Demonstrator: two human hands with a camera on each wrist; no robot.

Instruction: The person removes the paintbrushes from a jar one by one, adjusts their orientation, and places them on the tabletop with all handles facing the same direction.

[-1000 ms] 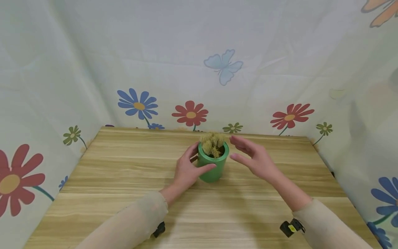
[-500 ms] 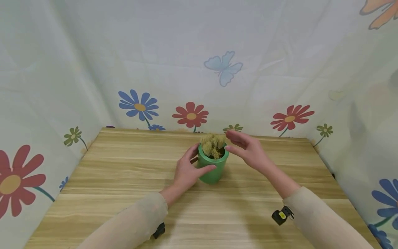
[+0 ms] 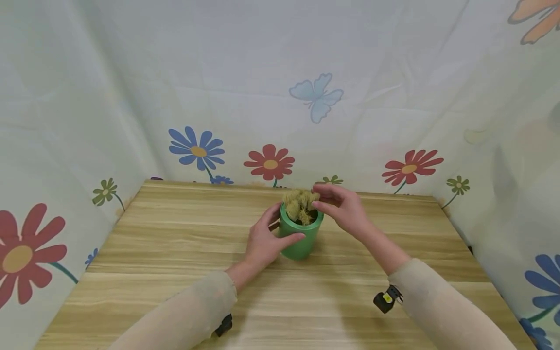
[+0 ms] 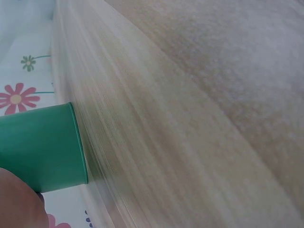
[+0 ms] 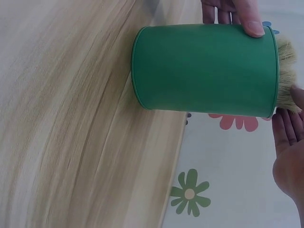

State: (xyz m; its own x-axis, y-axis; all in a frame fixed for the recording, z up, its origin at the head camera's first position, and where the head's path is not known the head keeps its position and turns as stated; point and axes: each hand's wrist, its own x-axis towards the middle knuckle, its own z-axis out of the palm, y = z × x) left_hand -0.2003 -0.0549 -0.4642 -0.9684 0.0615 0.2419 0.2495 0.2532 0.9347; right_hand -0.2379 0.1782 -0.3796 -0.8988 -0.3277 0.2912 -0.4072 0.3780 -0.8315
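Note:
A green cylindrical pot (image 3: 301, 243) stands upright on the table, with bristly tan tufts (image 3: 294, 200), like dried grass, rising out of its mouth. My left hand (image 3: 261, 244) holds the pot from the left, its thumb across the front and its fingers round the far side. At the right of the rim, my right hand (image 3: 345, 210) has thumb and fingertips on either side of one tuft, pinching it. The right wrist view shows that thumb against the bristles (image 5: 286, 76). Only the lower pot (image 4: 42, 147) and part of my left hand (image 4: 19, 202) appear in the left wrist view.
The wood-grain table (image 3: 175, 228) has a back edge just behind the pot. White cloth (image 3: 236, 63) printed with flowers and a butterfly hangs behind it and along both sides. A small black camera (image 3: 387, 299) hangs under my right sleeve.
My right hand has moved left to the pot's mouth, and its thumb and fingers have come together on a tuft. My left hand keeps holding the pot in the same place.

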